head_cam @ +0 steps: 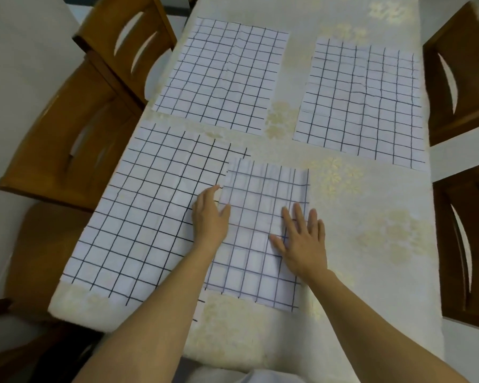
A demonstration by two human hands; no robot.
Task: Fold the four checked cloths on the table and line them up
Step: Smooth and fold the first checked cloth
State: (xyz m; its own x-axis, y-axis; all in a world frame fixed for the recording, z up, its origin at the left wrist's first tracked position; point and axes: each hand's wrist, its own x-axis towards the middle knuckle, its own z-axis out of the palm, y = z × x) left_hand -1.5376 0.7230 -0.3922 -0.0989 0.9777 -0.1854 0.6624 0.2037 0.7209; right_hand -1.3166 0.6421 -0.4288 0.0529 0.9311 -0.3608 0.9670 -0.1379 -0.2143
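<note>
Two light wooden chairs (75,150) stand well left of the folded cloth (257,225), which lies on the near middle of the table (371,217). A large checked cloth (138,222) is spread open just left of it, tucked under its left edge; beyond that lies a second open cloth (221,76). The left hand (209,217) lies flat along the folded cloth's left edge, gripping nothing. The right hand (302,241) presses flat on its right half, fingers spread. Beyond and right lies a third open cloth (362,103), with dark chairs (465,230) farther right.
</note>
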